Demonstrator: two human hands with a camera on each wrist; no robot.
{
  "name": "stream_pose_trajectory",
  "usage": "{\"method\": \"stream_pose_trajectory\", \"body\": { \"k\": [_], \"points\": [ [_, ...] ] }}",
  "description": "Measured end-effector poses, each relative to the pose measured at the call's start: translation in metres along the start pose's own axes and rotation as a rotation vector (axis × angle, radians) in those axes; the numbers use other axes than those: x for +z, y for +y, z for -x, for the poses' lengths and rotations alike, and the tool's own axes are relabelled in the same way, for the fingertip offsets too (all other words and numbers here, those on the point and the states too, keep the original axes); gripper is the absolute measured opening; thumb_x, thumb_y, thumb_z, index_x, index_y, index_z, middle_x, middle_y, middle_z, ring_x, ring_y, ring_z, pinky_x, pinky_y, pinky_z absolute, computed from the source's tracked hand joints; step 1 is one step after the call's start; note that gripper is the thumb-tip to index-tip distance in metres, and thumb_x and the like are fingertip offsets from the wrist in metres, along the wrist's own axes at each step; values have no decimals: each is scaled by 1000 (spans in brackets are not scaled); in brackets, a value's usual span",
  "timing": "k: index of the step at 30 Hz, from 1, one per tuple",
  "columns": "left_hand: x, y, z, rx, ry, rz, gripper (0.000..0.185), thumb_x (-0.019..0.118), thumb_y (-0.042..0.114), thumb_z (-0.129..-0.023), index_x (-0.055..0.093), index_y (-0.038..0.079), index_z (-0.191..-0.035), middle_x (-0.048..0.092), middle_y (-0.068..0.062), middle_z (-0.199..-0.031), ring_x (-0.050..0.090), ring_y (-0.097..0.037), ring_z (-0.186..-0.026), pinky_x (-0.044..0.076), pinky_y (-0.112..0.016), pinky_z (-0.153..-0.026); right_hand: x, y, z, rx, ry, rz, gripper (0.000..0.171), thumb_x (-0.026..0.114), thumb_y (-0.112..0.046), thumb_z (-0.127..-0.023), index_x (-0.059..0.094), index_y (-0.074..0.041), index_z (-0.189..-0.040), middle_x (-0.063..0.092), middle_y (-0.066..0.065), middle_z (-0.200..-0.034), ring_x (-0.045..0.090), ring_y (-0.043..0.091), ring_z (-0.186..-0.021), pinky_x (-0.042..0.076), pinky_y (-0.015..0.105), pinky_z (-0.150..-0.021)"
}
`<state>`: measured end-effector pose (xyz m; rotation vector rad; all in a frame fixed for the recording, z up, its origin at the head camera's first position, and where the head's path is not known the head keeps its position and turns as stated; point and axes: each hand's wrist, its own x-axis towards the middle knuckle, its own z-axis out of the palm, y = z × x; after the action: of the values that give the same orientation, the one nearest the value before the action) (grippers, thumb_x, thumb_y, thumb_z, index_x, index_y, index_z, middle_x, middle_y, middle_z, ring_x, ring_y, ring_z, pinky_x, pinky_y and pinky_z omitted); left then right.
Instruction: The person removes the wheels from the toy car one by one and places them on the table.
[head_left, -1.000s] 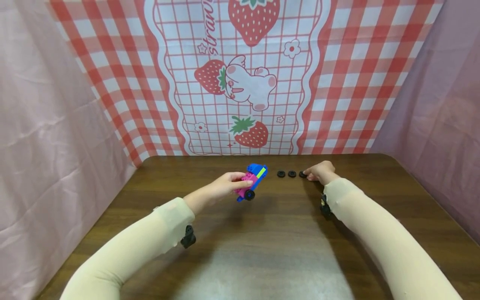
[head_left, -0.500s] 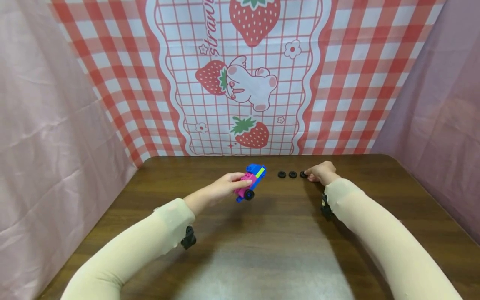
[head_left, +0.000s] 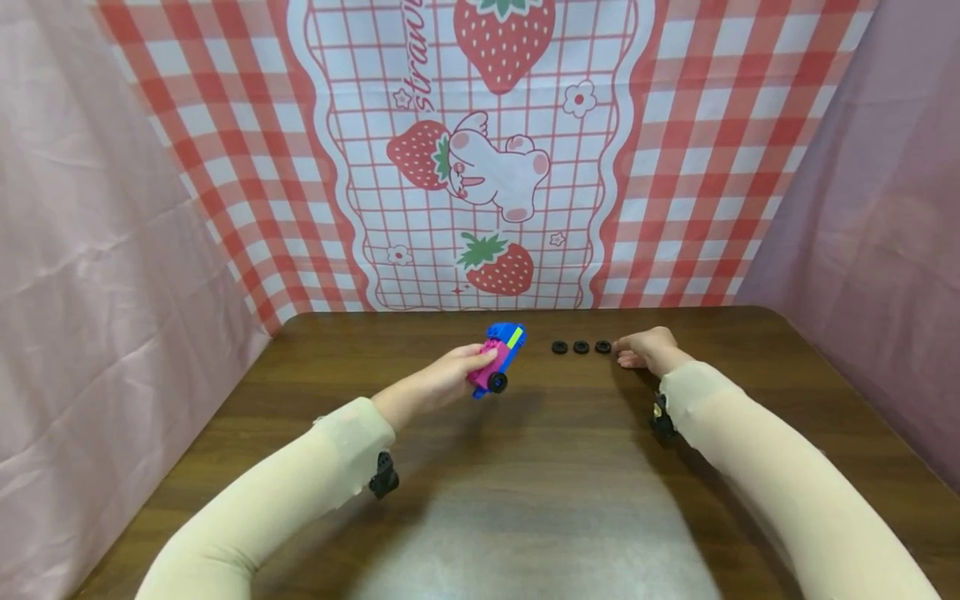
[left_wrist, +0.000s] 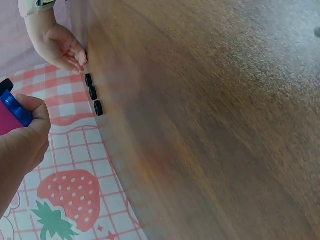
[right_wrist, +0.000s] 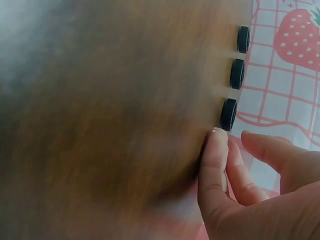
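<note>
The left hand (head_left: pixel 442 381) grips a toy car (head_left: pixel 498 360) (pink and blue, one black wheel showing) lifted off the tabletop (head_left: pixel 525 467). The right hand (head_left: pixel 648 348) rests on the tabletop, fingers loosely curled and holding nothing, just beside three loose black wheels (head_left: pixel 581 347) in a row.

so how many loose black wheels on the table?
3, in a row near the table's far edge: left wheel, middle wheel, right wheel beside the right hand. Another is on the toy car.
</note>
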<state>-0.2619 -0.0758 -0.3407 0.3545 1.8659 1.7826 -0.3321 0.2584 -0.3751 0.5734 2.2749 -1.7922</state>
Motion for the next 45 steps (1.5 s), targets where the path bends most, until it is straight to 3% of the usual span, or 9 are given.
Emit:
{"method": "stream_pose_trajectory", "body": {
  "k": [9, 17, 19, 24, 29, 33, 45],
  "points": [
    [-1, 0, -3, 59, 20, 10, 44, 37, 15, -104, 32, -15, -137, 55, 0, -90, 56, -6, -80, 45, -21, -71, -3, 0, 6, -27, -132, -23, 49, 58, -7, -94, 42, 14, -136, 69, 3, -71, 70, 9, -63, 58, 26, -71],
    [4, 1, -4, 76, 30, -115, 41, 40, 15, -103, 40, -15, -131, 57, -1, -88, 56, -6, -77, 44, -22, -72, 9, -10, 19, -70, -215, -21, 45, 55, -8, -96, 45, 17, -133, 69, 3, -70, 69, 8, -61, 58, 25, -68],
    [4, 2, -4, 75, 31, -130, 41, 41, 16, -103, 42, -15, -130, 58, -1, -87, 56, -7, -77, 44, -22, -71, 12, -12, 21, -80, -249, -49, 39, 56, -8, -95, 53, 17, -125, 69, 6, -69, 69, 10, -60, 58, 25, -65],
    [2, 9, -5, 69, 56, -129, 40, 42, 17, -103, 44, -13, -130, 59, -3, -90, 57, -8, -80, 45, -24, -74, 20, -17, 29, -101, -297, -74, 33, 56, -5, -95, 57, 19, -117, 68, 7, -66, 67, 11, -57, 57, 24, -62],
    [-3, 15, -6, 56, 82, -154, 39, 44, 17, -103, 47, -11, -130, 60, -1, -89, 58, -7, -80, 46, -24, -75, 29, -22, 39, -126, -297, -31, 43, 51, -7, -98, 45, 20, -130, 67, 4, -66, 67, 9, -58, 58, 24, -65],
    [-5, 17, -6, 44, 79, -161, 39, 43, 18, -104, 46, -10, -131, 60, 0, -88, 58, -7, -80, 46, -24, -76, 35, -26, 49, -115, -327, -46, 46, 53, -11, -99, 43, 19, -132, 68, 3, -68, 69, 10, -60, 58, 26, -68],
    [-2, 16, -11, 105, 64, -196, 40, 45, 12, -102, 45, -11, -134, 62, -7, -99, 59, -5, -81, 48, -26, -85, 61, -30, 75, -228, -450, -26, 43, 53, -13, -99, 48, 22, -124, 69, 3, -73, 70, 13, -70, 58, 30, -74]
  ]
}}
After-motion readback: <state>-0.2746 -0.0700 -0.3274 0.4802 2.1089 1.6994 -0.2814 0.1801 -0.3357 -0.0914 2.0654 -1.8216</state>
